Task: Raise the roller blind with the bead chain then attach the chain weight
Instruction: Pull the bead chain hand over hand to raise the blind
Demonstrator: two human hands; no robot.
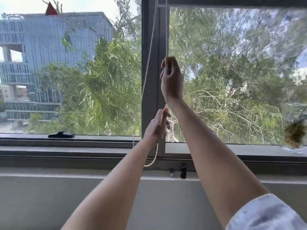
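Raising stage, late, by judgement: glass almost wholly uncovered, only a thin edge of the roller blind (232, 7) visible along the top of the right pane. Weight not yet on the chain.

Bead chain (166, 30) hanging beside the central window frame (146, 63). Right hand (172, 77) high, closed on the right strand. Left hand (157, 126) lower, fingers closed loosely round the same strand; firmness of grip unclear. Bottom loop of chain dangling free just below the left hand. Other strand slack, running up left of the frame.

Two small objects on the sill (66, 170) below the loop, one dark (183, 171), one metallic (171, 172); either possibly the chain weight, cannot tell.

Blind's roller and top of chain cut off. Motion blur throughout; individual beads hard to resolve.
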